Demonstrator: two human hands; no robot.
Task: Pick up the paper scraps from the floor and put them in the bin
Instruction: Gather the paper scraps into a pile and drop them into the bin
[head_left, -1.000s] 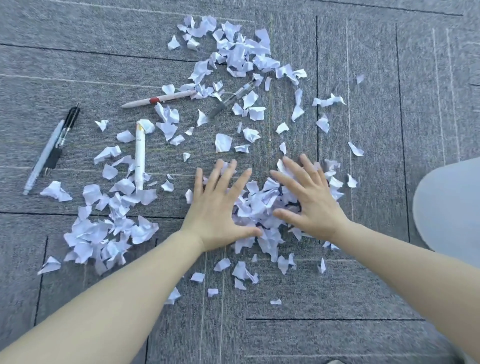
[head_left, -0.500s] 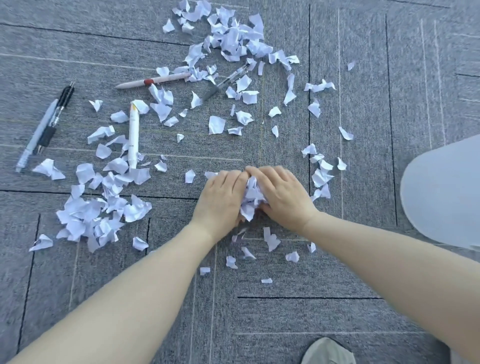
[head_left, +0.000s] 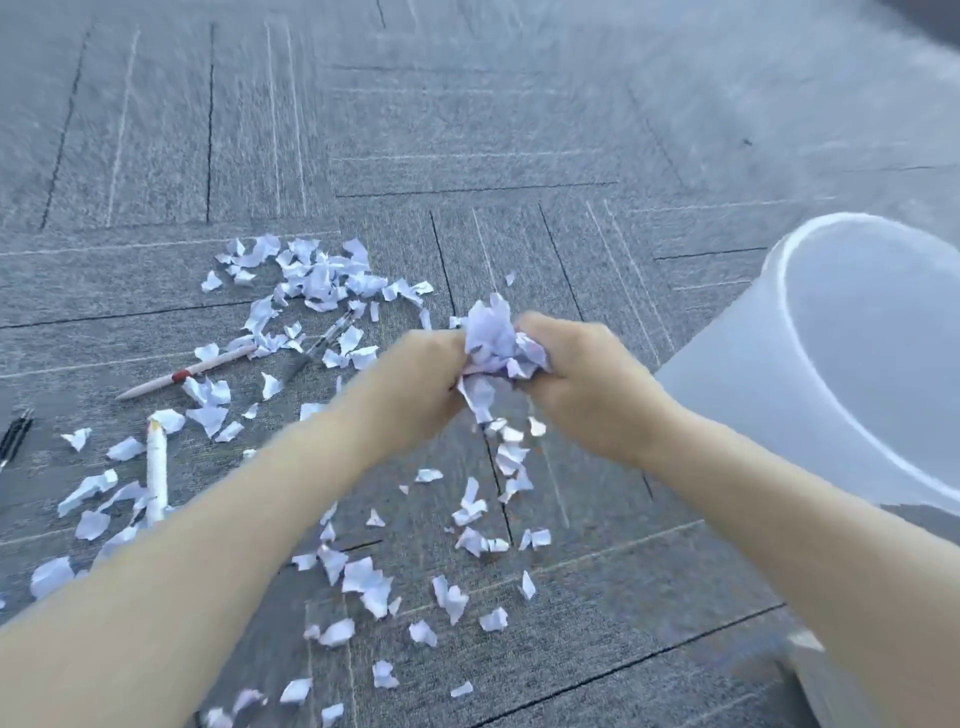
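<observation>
Two bare forearms in shot, no sleeves anywhere from elbow end to wrist. The left hand (head_left: 415, 384) shows no ring, no glove, no band behind it at the wrist. Same story at the right hand (head_left: 587, 384): no watch or bracelet on the wrist just behind it, no glove. Both arms reach in from the bottom edge, edges smeared with motion blur, so nails and fine detail can't be made out.

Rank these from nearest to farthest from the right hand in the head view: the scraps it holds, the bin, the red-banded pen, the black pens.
1. Held scraps: in the right hand, shared with the left.
2. Bin: just right.
3. Red-banded pen: left.
4. Black pens: far left edge.
</observation>
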